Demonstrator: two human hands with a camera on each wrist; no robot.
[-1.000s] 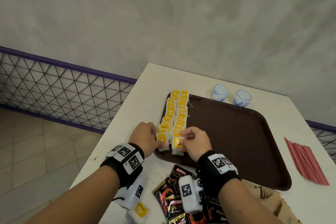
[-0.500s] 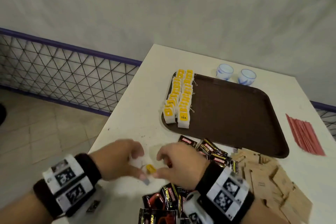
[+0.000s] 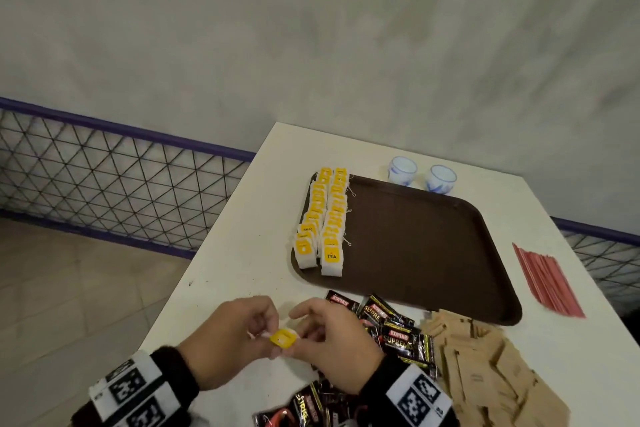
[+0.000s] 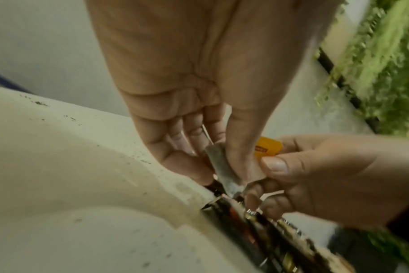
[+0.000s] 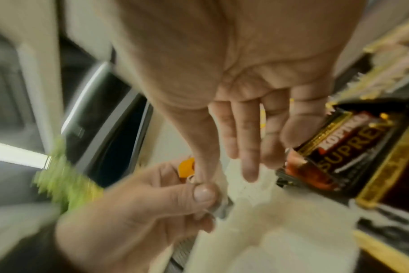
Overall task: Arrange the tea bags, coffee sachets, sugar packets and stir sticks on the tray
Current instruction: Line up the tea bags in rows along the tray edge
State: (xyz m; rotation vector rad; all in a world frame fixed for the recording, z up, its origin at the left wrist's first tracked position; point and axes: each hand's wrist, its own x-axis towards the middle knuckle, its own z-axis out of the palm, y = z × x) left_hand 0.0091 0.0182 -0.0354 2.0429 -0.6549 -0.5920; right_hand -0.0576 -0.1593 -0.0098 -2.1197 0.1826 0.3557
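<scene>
We see a plain grey wall filling the upper half of the frame, its surface a little mottled. At the left a wire mesh fence with a purple top rail runs along the wall's foot, and it shows again at the right edge. In the lower left lies a beige tiled floor. A white table occupies the lower centre.

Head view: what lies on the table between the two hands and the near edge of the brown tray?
The stretch ahead of the hands is bare white table; toward the tray, black coffee sachets lie just short of its near rim. The head view shows it.
</scene>
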